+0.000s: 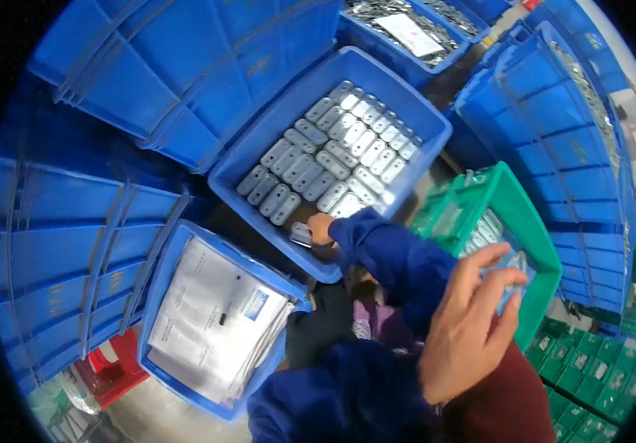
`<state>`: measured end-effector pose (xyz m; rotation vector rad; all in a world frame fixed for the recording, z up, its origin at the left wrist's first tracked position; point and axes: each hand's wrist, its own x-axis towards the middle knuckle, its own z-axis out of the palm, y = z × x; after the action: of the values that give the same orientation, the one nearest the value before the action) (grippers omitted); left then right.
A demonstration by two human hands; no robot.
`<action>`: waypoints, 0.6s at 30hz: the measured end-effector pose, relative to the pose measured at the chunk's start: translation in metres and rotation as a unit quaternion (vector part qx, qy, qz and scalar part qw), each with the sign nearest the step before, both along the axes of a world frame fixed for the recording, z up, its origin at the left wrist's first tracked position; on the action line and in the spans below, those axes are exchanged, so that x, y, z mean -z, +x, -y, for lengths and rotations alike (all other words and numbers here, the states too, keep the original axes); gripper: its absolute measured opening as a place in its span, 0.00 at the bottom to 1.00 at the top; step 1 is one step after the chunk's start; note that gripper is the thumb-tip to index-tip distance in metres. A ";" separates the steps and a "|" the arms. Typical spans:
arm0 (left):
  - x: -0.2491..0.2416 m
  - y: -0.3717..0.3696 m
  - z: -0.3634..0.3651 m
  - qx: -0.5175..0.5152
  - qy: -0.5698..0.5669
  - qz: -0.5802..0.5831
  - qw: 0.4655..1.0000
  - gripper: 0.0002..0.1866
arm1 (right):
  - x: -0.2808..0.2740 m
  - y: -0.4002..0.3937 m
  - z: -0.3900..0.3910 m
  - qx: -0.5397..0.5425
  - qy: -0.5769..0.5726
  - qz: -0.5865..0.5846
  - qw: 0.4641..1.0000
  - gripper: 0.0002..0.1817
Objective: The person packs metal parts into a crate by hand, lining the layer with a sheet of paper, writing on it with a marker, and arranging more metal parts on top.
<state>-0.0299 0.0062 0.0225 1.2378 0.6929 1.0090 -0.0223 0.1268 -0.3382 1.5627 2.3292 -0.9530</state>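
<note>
A blue bin point(259, 148) in the middle holds rows of flat silver metal plates point(333, 151) laid side by side. My left hand point(321, 227), in a blue sleeve, reaches into the bin's near corner with its fingers on one metal plate point(302, 235) at the end of the rows. My right hand point(473, 325) is raised close to the camera, over a green crate point(532, 221). Its fingers curl around a small stack of silver plates point(513, 264). More plates lie inside the green crate.
A blue bin of printed papers point(215, 317) sits at lower left. Stacks of blue crates point(74, 221) surround the spot, and another stack point(554, 125) stands at right. A far bin point(406, 33) holds metal parts. Green trays point(591, 369) lie at lower right, a red stool point(111, 369) at lower left.
</note>
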 end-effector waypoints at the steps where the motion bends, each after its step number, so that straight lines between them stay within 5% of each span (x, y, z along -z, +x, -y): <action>1: 0.001 0.006 0.002 -0.020 0.038 0.001 0.999 0.10 | -0.034 0.019 0.000 0.039 -0.118 -0.072 0.990 0.20; 4: -0.005 0.017 0.004 -0.041 0.045 -0.019 0.998 0.09 | -0.136 0.070 0.014 0.169 -0.363 -0.339 0.851 0.23; 5: 0.000 0.021 0.001 -0.054 0.110 -0.061 0.991 0.10 | -0.172 0.089 0.025 0.147 -0.307 -0.373 0.864 0.21; 7: -0.001 0.025 -0.003 -0.137 0.164 -0.125 0.969 0.11 | -0.231 0.134 0.064 0.210 -0.290 -0.476 0.803 0.21; 10: 0.004 0.038 -0.007 -0.229 0.142 -0.148 0.951 0.24 | -0.315 0.187 0.136 0.315 -0.190 -0.527 0.766 0.24; 15: 0.037 0.092 0.035 0.145 -0.149 -0.022 0.978 0.27 | -0.337 0.222 0.236 0.416 -0.078 -0.527 0.737 0.24; 16: 0.036 0.103 0.051 0.166 -0.124 -0.043 0.977 0.29 | -0.330 0.223 0.250 0.409 -0.029 -0.499 0.763 0.23; 18: 0.044 0.121 0.070 0.188 -0.099 -0.081 0.974 0.31 | -0.310 0.224 0.274 0.438 0.037 -0.526 0.728 0.22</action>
<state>0.0913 -0.0640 -0.0214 1.2259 0.6362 0.5175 0.2013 -0.1471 -0.0285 2.7326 1.9433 -2.5359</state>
